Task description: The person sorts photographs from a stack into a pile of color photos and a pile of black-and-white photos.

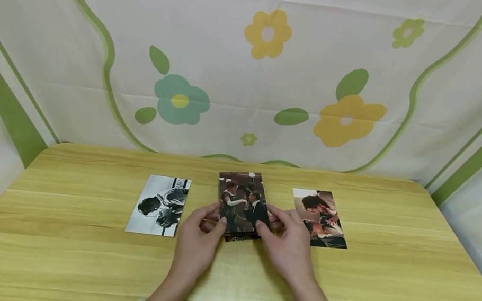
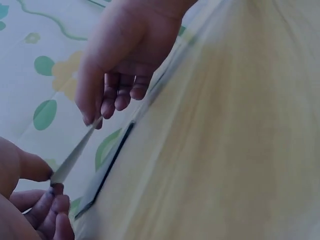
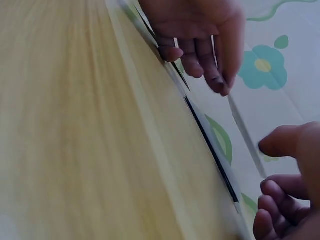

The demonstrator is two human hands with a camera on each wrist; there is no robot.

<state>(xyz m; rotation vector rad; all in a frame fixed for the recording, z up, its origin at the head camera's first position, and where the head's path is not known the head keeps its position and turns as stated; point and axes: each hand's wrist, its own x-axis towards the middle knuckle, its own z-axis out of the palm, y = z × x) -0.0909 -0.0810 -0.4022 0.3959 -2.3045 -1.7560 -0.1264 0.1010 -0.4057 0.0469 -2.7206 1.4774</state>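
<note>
Backdrop point(image 1: 218, 33): floral white cloth, behind wood-grain table point(image 1: 59, 247).
Held photo point(image 1: 241, 202): colour, over ctr of table, gripped at both sides; head view gives its pic, wrist views only thin edge, raised clear of tabletop.
L hand point(image 1: 195, 250): pinching one side, thumb on top.
R hand point(image 1: 292, 245): pinching opp. side.
Lower photo point(image 1: 241, 238): head view, strip only; L wrist view, gap & dark edge under held one.
Flanking: b/w photo point(image 1: 160, 206) at L, second colour photo point(image 1: 323, 219) at R, flat; pics in head view only.
</note>
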